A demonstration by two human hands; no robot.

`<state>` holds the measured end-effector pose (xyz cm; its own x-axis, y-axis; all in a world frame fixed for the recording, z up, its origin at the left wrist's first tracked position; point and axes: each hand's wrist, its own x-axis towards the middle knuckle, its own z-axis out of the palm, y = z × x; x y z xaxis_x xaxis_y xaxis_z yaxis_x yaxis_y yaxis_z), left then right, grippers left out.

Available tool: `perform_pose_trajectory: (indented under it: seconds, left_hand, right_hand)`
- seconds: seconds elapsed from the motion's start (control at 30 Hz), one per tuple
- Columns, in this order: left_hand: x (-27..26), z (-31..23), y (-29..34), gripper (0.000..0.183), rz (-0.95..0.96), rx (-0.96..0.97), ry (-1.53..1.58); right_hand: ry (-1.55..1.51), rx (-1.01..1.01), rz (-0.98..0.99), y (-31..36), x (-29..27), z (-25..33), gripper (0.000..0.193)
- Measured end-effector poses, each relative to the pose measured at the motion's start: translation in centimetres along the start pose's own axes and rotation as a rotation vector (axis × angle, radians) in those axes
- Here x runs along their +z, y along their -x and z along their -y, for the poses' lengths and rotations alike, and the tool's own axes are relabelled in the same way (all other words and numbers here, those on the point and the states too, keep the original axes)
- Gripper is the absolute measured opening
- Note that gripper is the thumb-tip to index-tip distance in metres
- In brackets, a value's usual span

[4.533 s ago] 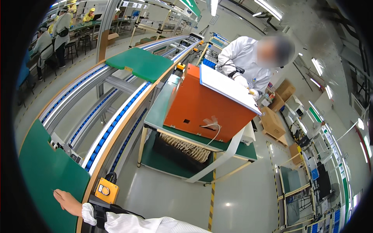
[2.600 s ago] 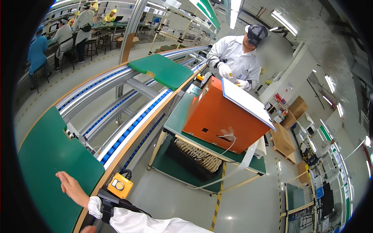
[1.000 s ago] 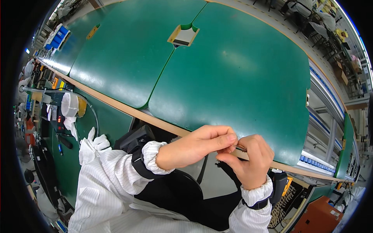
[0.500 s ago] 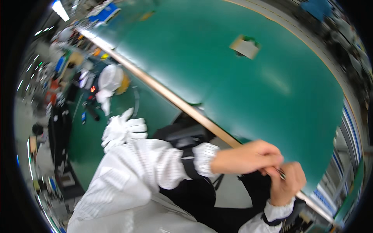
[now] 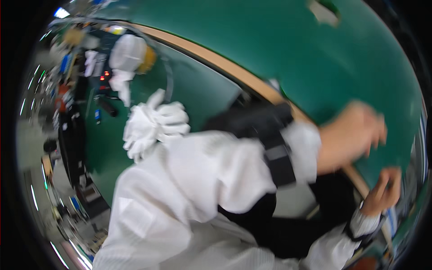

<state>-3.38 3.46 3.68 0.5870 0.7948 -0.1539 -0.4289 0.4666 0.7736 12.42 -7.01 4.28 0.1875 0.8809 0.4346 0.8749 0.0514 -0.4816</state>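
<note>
My left hand [image 5: 353, 135] hangs over the wooden edge of the green table, at the right of the view. Motion smears it; its fingers bend downward and I cannot make out anything in them. Close by on the right, my right hand [image 5: 383, 192] is closed, thumb and fingers drawn together, near the table's edge strip. Whatever it may hold is too small or hidden. The two hands are apart. Both sleeves are white with dark bands, the wider band [image 5: 279, 162] on my left forearm.
White gloves [image 5: 157, 123] lie beside my left sleeve on a lower green surface. Beyond them sit a white cloth-like item [image 5: 128, 51] and a dark device with red lights [image 5: 104, 76]. A pale card-like piece [image 5: 324, 13] rests on the green table [image 5: 252, 31].
My hands were together around a small dark, shiny thing and have now separated. That thing no longer shows. The whole view has shifted, with the gloves and the pale piece appearing farther right.
</note>
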Motion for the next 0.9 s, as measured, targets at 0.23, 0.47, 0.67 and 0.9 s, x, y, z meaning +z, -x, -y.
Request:
perform_pose_trajectory:
  seconds: [0.23, 0.47, 0.67, 0.9]
  left_hand:
    - [-2.8, -2.9, -1.2, 0.013, 0.008, -0.087, -0.042]
    - [-1.9, 0.6, -1.4, 0.022, 0.128, -0.037, -0.206]
    - [0.1, 0.2, 0.4, 0.027, 0.268, -0.204, -0.143]
    - [0.6, -0.3, 1.3, 0.025, 0.361, -0.287, -0.023]
  right_hand:
    - [0.018, -0.088, -0.149, -1.1, 1.2, -1.4, 0.023]
    - [-0.216, 0.060, 0.044, -1.5, -0.3, -0.2, 0.026]
    - [-0.252, 0.111, 0.168, -1.5, 0.1, 2.0, 0.039]
    - [-0.242, 0.047, 0.153, -2.0, 0.0, 2.4, 0.041]
